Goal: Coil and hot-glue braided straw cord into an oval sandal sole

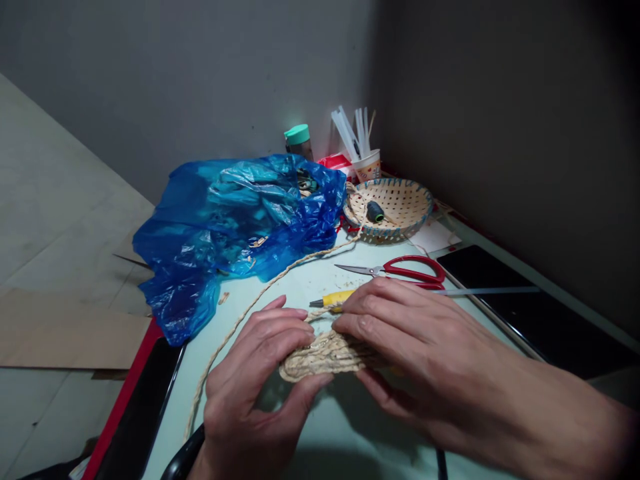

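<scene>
A flat coil of tan straw rope is gripped between my two hands just above the pale table. My left hand pinches its left end, thumb below and fingers on top. On the right side, my right hand closes over the coil and hides much of it. A loose twisted rope curves across the table past my left hand toward the woven basket. Just beyond my right fingers lies a yellow tool with a dark tip, its other end hidden. Red-handled scissors rest behind it.
A crumpled blue plastic bag covers the table's far left. The woven basket holds a dark thread spool. Behind stand a paper cup of white sticks and a green-lidded container. A black flat device lies right.
</scene>
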The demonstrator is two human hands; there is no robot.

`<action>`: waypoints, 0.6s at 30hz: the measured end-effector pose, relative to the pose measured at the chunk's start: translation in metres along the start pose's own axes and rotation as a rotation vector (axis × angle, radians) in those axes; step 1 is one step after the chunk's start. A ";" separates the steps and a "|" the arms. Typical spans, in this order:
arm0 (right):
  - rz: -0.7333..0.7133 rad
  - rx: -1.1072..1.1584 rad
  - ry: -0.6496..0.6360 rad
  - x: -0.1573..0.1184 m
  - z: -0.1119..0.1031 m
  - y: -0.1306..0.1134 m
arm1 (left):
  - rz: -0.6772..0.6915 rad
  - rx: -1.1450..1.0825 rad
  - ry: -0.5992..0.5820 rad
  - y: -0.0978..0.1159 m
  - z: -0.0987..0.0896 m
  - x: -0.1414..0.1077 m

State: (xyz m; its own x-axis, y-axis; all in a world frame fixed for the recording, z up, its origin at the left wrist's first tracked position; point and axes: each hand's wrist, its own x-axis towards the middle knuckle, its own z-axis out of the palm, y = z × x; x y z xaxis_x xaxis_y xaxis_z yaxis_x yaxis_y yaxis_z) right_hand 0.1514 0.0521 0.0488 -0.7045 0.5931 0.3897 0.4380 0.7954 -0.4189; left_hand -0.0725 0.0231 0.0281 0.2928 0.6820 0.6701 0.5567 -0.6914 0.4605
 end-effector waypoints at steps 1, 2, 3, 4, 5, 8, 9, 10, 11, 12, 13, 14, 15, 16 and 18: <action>-0.001 -0.002 0.000 0.000 0.000 0.000 | 0.000 -0.001 0.000 0.000 0.000 0.000; 0.001 -0.005 -0.003 0.000 0.000 0.000 | -0.001 -0.003 -0.002 0.000 0.000 0.000; 0.005 -0.007 -0.003 -0.001 0.000 0.000 | -0.002 -0.006 -0.003 0.000 -0.001 -0.001; 0.004 -0.008 -0.001 -0.001 -0.001 -0.001 | -0.001 -0.010 -0.006 0.000 -0.001 -0.001; 0.006 -0.010 -0.001 -0.001 -0.001 -0.001 | -0.003 -0.013 -0.007 -0.001 -0.001 -0.001; 0.013 -0.009 -0.002 -0.001 -0.001 -0.001 | -0.005 -0.022 0.001 0.000 0.000 0.000; 0.016 -0.005 -0.007 -0.001 -0.001 -0.001 | -0.001 -0.023 0.000 0.000 0.000 0.001; 0.017 0.000 -0.012 0.000 -0.001 -0.001 | -0.001 -0.022 0.004 0.000 0.001 0.001; 0.014 0.005 -0.016 0.000 0.000 0.000 | 0.003 -0.020 0.007 0.000 0.001 0.001; 0.007 0.011 -0.018 0.000 0.000 0.000 | 0.005 -0.018 0.010 0.001 0.001 0.001; 0.002 0.011 -0.017 0.000 0.000 0.000 | 0.001 -0.016 0.013 0.001 0.002 0.001; 0.000 0.008 -0.016 0.000 0.001 0.000 | -0.002 -0.017 0.014 0.001 0.002 0.001; 0.000 0.004 -0.015 -0.001 0.001 0.000 | -0.004 -0.019 0.016 0.001 0.002 0.001; 0.002 0.000 -0.015 -0.002 0.001 0.000 | -0.006 -0.019 0.015 0.000 0.002 0.001; 0.001 -0.003 -0.017 -0.003 0.001 -0.001 | -0.006 -0.014 0.009 0.000 0.001 0.001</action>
State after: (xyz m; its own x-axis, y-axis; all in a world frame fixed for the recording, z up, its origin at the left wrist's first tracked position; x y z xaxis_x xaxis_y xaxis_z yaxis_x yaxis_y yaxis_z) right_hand 0.1531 0.0496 0.0472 -0.7134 0.5919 0.3751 0.4403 0.7950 -0.4172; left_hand -0.0714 0.0240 0.0276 0.2823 0.6840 0.6727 0.5476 -0.6906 0.4724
